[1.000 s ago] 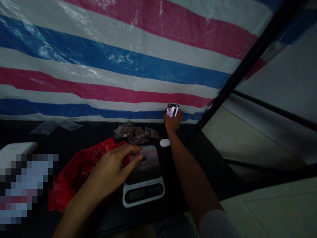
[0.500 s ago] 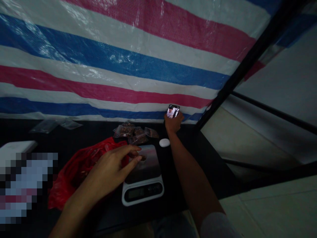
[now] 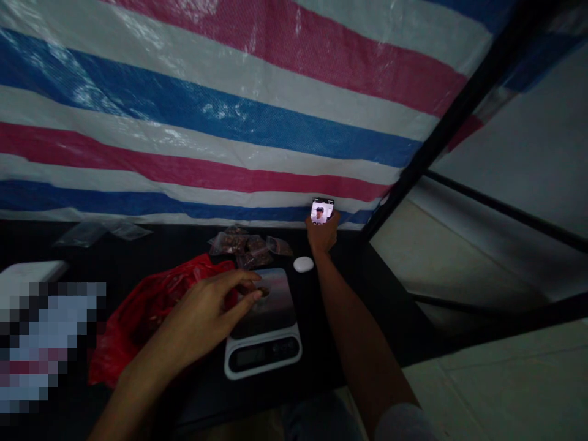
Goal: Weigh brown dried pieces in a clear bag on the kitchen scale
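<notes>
The left hand [image 3: 206, 318] hovers at the scale [image 3: 263, 324], fingertips pinching a small dark piece over the platform's near-left part; release it gently, clear of the edge, with no finger resting on the platform. The right hand [image 3: 323, 236], well apart, grips a lit phone [image 3: 322, 211] against the striped tarp [image 3: 229, 122]; the red bag [image 3: 151, 312] lies just left of the scale.

A dark table [image 3: 349, 288] bears a kitchen scale [image 3: 263, 343], red plastic bag [image 3: 142, 318], small filled packets [image 3: 245, 247] and white case [image 3: 303, 264].
</notes>
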Tool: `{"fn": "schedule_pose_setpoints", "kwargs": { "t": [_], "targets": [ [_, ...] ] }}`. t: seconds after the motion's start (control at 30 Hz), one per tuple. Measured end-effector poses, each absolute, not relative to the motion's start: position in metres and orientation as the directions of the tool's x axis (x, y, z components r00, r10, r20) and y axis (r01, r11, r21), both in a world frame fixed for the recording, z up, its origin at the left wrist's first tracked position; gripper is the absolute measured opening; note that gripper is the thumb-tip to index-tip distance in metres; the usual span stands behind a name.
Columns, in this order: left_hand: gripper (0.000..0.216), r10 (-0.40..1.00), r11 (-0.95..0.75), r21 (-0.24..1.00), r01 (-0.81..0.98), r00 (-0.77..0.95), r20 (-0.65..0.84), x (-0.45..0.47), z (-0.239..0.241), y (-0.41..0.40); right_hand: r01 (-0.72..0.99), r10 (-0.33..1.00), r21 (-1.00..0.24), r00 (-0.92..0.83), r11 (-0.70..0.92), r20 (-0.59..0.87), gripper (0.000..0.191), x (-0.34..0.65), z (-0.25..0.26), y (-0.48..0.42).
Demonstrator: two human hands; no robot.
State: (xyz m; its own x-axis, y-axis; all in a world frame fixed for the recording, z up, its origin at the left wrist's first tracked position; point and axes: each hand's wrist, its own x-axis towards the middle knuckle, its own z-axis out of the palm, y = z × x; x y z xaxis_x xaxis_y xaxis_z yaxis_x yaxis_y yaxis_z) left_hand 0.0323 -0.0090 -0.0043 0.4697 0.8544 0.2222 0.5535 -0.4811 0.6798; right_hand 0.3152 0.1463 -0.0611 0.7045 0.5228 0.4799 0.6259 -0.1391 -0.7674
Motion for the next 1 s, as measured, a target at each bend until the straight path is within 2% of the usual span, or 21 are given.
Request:
{"fn": "schedule_pose_setpoints", "kwargs": {
  "t": [0.27,0.4,0.83,1.0],
  "targets": [
    [0.032,0.846,-0.487,0.693,0.531,0.485,0.223,0.032,-0.002,-0.009,0.654,0.519,-0.746,0.683,-0.123,0.514,0.064,0.316,-0.057,0.143],
    [0.032,0.848,-0.469,0.707,0.530,0.495,0.191,0.031,-0.001,-0.010,0.679,0.471,-0.727,0.678,-0.105,0.565,0.063,0.315,-0.051,0.131],
    [0.033,0.837,-0.480,0.717,0.505,0.507,0.203,0.035,0.001,-0.012,0.764,0.349,-0.645,0.607,-0.009,0.714,0.067,0.281,0.018,0.057],
    [0.036,0.843,-0.461,0.722,0.516,0.508,0.176,0.035,-0.002,-0.012,0.818,0.219,-0.575,0.561,0.003,0.799,0.062,0.278,0.024,0.052]
  ]
}}
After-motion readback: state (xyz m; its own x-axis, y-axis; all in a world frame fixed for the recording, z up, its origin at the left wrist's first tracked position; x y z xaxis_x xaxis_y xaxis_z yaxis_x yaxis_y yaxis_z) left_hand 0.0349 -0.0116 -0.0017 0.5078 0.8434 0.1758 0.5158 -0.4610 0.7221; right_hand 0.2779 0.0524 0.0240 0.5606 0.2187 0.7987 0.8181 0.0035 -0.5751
